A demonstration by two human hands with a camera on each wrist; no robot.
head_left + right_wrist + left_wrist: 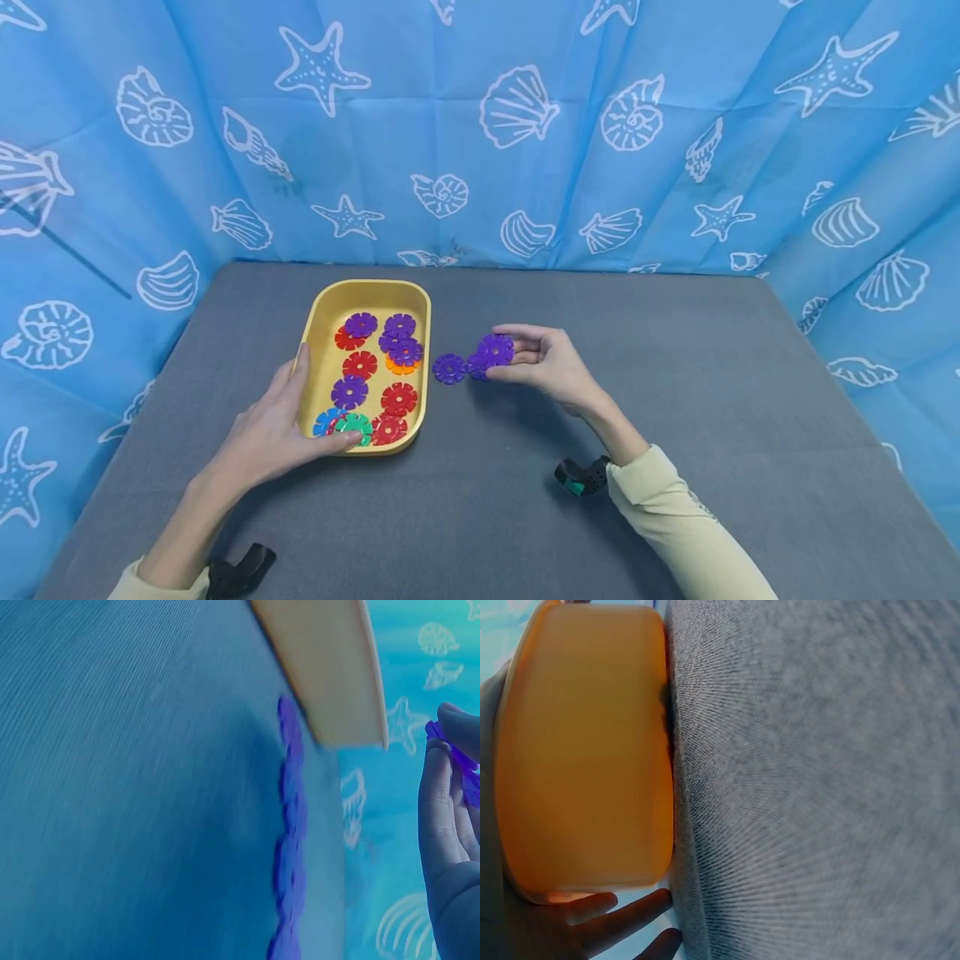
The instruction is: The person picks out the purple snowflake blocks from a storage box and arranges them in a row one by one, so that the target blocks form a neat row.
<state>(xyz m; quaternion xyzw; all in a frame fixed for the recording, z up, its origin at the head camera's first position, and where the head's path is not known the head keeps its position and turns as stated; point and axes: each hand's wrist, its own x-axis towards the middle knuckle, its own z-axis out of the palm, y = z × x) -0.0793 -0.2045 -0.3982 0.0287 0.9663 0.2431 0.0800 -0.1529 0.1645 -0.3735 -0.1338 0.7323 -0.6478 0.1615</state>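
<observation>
A yellow tray (428,333) holds flower-shaped plastic discs in purple, red, orange, blue and green. My left hand (262,433) grips the tray's near left corner, thumb over the near rim and fingers along the left side. Just right of the tray, my right hand (551,367) pinches a purple disc (496,350) above the table. Beneath it lies a purple disc (449,368), with another partly covered beside it. The right wrist view shows several purple discs (291,802) lying in a line on the table; the hand hides part of this line in the head view.
A grey cloth (675,350) covers the table. Behind it and at both sides hangs a blue curtain (480,192) with white shells and starfish. Black bands sit at both wrists, the right one (583,477) just before the sleeve.
</observation>
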